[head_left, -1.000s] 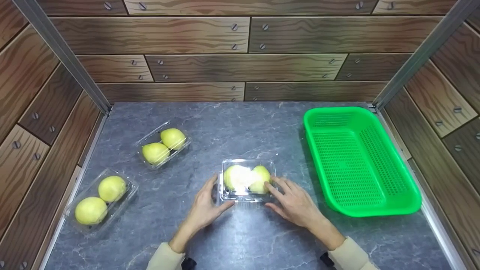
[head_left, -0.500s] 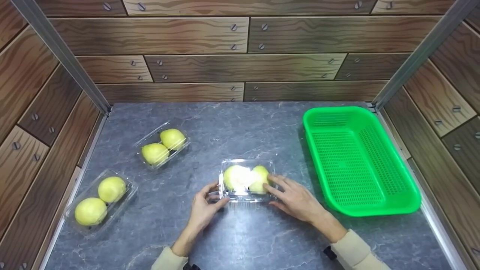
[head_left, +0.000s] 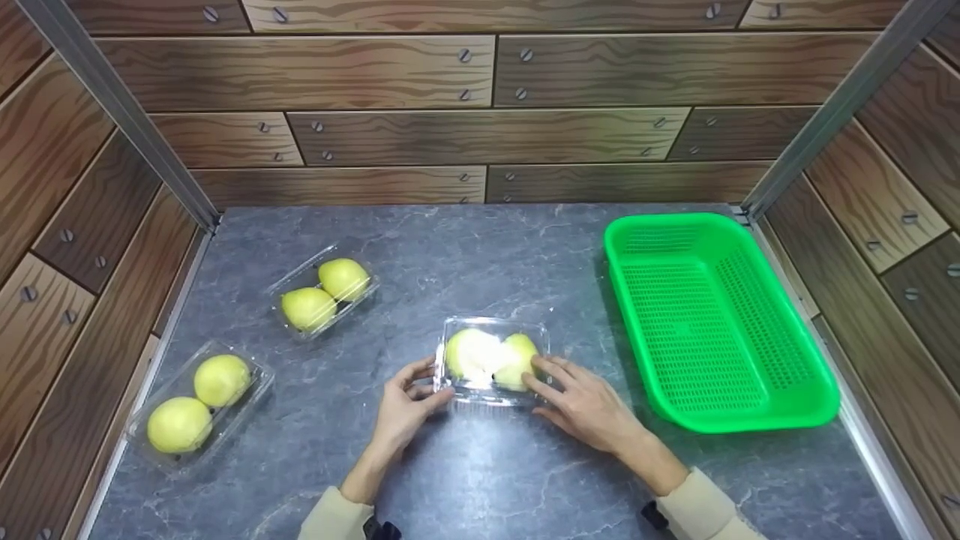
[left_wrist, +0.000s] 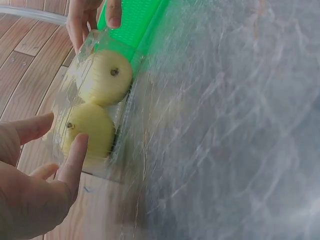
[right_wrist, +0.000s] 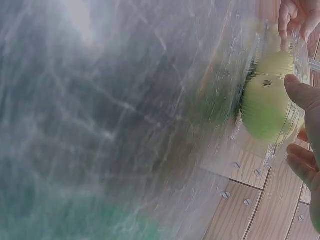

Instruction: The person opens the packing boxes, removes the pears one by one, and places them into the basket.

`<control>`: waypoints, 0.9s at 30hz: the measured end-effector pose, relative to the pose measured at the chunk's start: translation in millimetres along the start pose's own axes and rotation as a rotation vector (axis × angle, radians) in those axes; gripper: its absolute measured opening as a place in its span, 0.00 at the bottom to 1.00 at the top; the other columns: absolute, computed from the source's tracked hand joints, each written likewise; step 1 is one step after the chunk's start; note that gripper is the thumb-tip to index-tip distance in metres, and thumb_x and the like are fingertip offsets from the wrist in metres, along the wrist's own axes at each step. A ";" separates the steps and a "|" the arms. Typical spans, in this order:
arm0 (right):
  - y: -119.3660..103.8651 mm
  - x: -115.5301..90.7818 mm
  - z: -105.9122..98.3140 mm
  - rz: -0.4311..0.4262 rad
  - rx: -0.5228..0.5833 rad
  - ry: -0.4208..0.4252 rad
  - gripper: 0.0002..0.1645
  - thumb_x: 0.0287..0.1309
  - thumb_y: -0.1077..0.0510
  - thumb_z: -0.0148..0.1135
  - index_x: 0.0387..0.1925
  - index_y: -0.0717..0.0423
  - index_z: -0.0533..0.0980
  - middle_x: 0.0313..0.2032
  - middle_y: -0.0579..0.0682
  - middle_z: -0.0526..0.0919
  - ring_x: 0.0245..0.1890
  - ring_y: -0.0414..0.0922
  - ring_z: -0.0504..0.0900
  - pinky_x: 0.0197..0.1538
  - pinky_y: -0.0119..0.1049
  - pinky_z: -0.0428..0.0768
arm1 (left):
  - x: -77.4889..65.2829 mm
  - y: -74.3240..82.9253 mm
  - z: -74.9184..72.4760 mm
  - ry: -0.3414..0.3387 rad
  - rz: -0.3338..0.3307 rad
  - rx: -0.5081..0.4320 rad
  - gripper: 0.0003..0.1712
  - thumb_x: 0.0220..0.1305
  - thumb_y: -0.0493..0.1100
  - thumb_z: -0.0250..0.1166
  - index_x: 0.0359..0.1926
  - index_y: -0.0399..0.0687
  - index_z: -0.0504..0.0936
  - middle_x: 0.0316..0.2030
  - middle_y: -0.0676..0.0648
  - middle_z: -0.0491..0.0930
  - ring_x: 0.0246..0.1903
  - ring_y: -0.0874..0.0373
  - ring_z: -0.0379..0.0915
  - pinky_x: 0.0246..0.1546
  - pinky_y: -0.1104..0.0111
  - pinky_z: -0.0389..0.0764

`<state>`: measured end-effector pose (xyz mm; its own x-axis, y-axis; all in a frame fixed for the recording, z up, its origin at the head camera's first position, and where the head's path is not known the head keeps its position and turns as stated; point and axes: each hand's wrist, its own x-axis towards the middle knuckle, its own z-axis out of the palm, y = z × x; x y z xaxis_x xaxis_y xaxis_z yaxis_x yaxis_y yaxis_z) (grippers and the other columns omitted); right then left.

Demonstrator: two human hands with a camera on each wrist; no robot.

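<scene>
A clear plastic clamshell container (head_left: pixel 495 323) stands at mid-table with two round yellow-green fruits (head_left: pixel 516 361) inside, glare whitening part of its lid. At its left end my left hand (head_left: pixel 405 409) grips the side, thumb at the front corner and fingers around the end. My right hand (head_left: pixel 591 409) holds the opposite end, its fingertips over the lid's right edge and its thumb low at the front. The left wrist view shows the fruits (left_wrist: pixel 107 77) through the clear wall, between both hands. In the right wrist view, a thumb (right_wrist: pixel 300 92) lies against the container's near side.
Two more clear containers with two yellow-green fruits each stand on the left: one farther back (head_left: pixel 324 330), one nearer the left edge (head_left: pixel 247 401). A green perforated plastic basket (head_left: pixel 690 337) occupies the right side. Wood-patterned walls (head_left: pixel 390 75) enclose the table.
My left hand has drawn its thumb in to the container's front left corner and curled its fingers closer around that end. My right hand has shifted only slightly; the container stays nearly in place.
</scene>
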<state>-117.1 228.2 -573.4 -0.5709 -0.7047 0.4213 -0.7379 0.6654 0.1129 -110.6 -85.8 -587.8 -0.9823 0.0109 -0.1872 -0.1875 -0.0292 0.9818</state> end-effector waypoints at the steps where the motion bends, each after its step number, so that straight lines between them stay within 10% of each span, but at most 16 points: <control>1: -1.2 -0.2 -0.1 0.000 -0.001 0.003 0.36 0.54 0.41 0.78 0.64 0.45 0.80 0.64 0.55 0.83 0.60 0.55 0.85 0.60 0.48 0.89 | 1.0 0.6 -0.9 -0.001 -0.004 -0.006 0.38 0.58 0.31 0.77 0.69 0.31 0.75 0.58 0.32 0.79 0.42 0.57 0.87 0.36 0.69 0.90; 27: -27.5 2.1 6.7 -0.068 0.013 0.134 0.33 0.50 0.43 0.79 0.60 0.43 0.83 0.58 0.53 0.85 0.54 0.51 0.84 0.54 0.43 0.90 | 30.0 5.2 -14.1 0.055 -0.093 -0.211 0.32 0.57 0.25 0.74 0.63 0.23 0.77 0.46 0.41 0.86 0.34 0.61 0.86 0.38 0.69 0.93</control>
<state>-100.4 206.8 -581.7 -0.4669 -0.7081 0.5296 -0.7783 0.6134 0.1340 -141.1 -99.8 -588.8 -0.9586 -0.0310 -0.2832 -0.2680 -0.2389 0.9333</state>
